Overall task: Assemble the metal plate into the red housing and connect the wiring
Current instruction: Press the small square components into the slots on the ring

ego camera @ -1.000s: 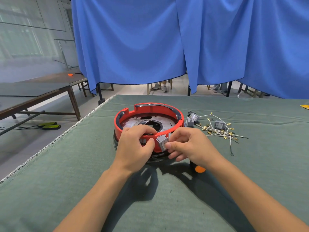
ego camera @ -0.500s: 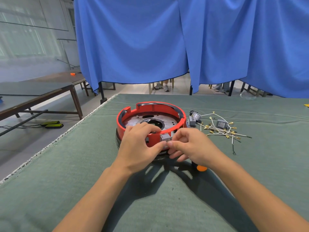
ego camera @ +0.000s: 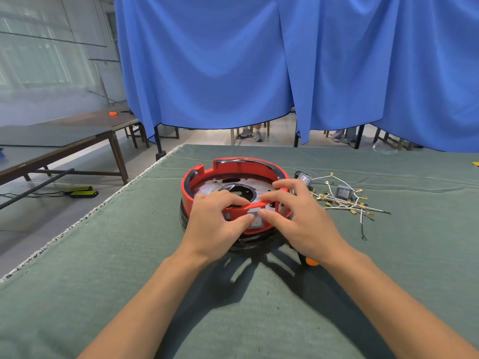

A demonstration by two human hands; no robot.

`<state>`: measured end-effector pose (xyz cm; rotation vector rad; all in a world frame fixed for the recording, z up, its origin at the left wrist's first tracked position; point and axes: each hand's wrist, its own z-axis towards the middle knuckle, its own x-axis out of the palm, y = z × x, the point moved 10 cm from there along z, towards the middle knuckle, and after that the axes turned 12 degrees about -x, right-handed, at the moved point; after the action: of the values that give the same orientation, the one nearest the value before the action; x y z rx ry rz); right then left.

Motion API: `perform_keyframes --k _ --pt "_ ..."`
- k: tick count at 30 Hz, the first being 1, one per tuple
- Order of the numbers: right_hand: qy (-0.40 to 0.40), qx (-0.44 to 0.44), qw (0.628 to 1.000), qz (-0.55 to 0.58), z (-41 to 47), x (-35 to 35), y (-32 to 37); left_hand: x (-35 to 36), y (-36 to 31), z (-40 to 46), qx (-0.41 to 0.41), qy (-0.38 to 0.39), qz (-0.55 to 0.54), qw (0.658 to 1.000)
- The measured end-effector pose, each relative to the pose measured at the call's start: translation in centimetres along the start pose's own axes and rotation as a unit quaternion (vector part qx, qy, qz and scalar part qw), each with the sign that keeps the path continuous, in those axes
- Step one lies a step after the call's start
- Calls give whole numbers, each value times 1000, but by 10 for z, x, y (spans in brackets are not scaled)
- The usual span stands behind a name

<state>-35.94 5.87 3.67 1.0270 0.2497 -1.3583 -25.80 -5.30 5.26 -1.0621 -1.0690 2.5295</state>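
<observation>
Both thumbs press the grey switch point(ego camera: 255, 218) set in the red housing point(ego camera: 207, 177) wall at 6 o'clock. My left hand point(ego camera: 215, 224) and right hand point(ego camera: 298, 218) hook fingers over that rim, gripping it. Inside lies the metal plate point(ego camera: 215, 185); loose wires point(ego camera: 344, 203) sit at 3 o'clock.
</observation>
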Motion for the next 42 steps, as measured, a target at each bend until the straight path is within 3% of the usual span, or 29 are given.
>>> perform_keyframes --k 7,13,17,21,35,42 --pt "9 16 997 80 7 6 -6 3 7 3 -41 22 -46 998" --pt "-21 28 996 77 9 3 -8 2 8 6 -33 29 -61 997" --pt "-22 17 995 95 6 3 -5 2 0 4 10 43 -31 999" --pt "35 24 990 132 3 5 -7 1 -3 0 34 64 32 997" --pt "6 -7 1000 3 6 1 -3 4 -2 0 38 56 69 995" --pt "-27 -6 999 44 3 -3 -7 10 -5 0 34 32 103 994"
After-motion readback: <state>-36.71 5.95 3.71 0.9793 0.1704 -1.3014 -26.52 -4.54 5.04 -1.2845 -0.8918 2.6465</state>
